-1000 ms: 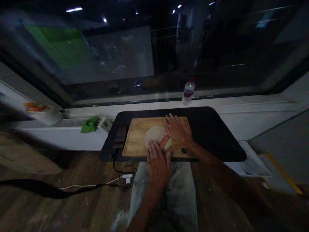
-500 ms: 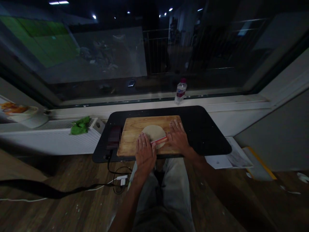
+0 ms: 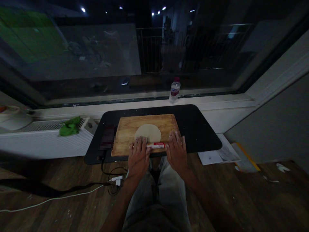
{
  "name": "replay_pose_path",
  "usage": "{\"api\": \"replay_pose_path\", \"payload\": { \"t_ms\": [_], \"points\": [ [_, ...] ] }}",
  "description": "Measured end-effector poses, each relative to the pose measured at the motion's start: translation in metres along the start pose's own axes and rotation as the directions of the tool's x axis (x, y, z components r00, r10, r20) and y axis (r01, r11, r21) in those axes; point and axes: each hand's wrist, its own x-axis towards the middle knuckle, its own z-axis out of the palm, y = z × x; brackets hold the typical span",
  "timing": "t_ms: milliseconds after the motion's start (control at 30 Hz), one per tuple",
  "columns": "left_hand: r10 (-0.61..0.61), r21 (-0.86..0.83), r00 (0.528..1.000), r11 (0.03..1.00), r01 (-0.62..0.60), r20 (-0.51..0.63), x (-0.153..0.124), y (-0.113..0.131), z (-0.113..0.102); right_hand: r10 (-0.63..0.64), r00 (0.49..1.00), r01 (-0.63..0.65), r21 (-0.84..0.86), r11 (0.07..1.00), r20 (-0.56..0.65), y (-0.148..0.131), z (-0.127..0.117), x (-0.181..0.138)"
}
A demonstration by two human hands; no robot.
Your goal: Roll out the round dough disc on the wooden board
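Note:
A flat round of pale dough (image 3: pixel 147 132) lies on a wooden board (image 3: pixel 125 129) set on a low black table (image 3: pixel 193 125). A red and white roller (image 3: pixel 155 145) lies crosswise at the near edge of the dough. My left hand (image 3: pixel 138 156) rests flat on the roller's left end, fingers stretched out. My right hand (image 3: pixel 176 151) lies flat on its right end, fingers spread.
A water bottle (image 3: pixel 174 90) stands on the sill behind the table. A dark phone (image 3: pixel 107 137) lies left of the board, with a cable and charger (image 3: pixel 117 180) on the wooden floor. A green cloth (image 3: pixel 70 126) sits on the radiator. Papers (image 3: pixel 218 154) lie right of the table.
Both hands have drawn the roller back toward me, from slanted across the dough to level at its near edge. The camera view has swung leftward.

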Motion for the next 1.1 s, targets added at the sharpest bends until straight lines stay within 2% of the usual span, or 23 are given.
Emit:
{"api": "replay_pose_path", "payload": {
  "t_ms": [133,267,400,600,733,933,1100],
  "points": [
    [-0.047,-0.045,0.998,0.998,0.046,-0.032,0.002,-0.007,0.001,-0.013,0.998,0.012,0.012,1.0,0.061,-0.008,0.0,0.011],
    [-0.109,-0.097,0.992,0.99,0.103,-0.059,0.005,-0.026,0.0,-0.021,0.994,0.016,0.049,0.999,0.107,-0.025,-0.001,0.018],
    [-0.069,-0.123,0.998,0.99,0.07,0.014,0.016,-0.05,-0.007,0.031,0.991,-0.035,0.029,0.999,0.127,-0.03,0.003,0.027],
    [0.02,-0.013,0.996,1.0,-0.019,0.087,0.055,-0.063,-0.013,0.017,0.99,-0.011,-0.038,0.999,0.139,-0.02,0.013,0.055],
    [-0.062,0.042,0.995,0.997,0.059,0.072,0.079,-0.061,-0.002,0.021,0.992,-0.017,-0.04,0.999,0.123,-0.015,0.022,0.073],
    [-0.133,0.003,0.991,0.991,0.133,0.006,0.116,-0.063,0.007,0.05,0.994,-0.049,-0.019,0.999,0.099,-0.01,0.034,0.106],
    [-0.149,-0.051,0.989,0.988,0.148,-0.02,0.149,-0.073,0.018,0.075,0.985,-0.069,-0.047,0.997,0.155,0.0,0.049,0.14]
  ]
}}
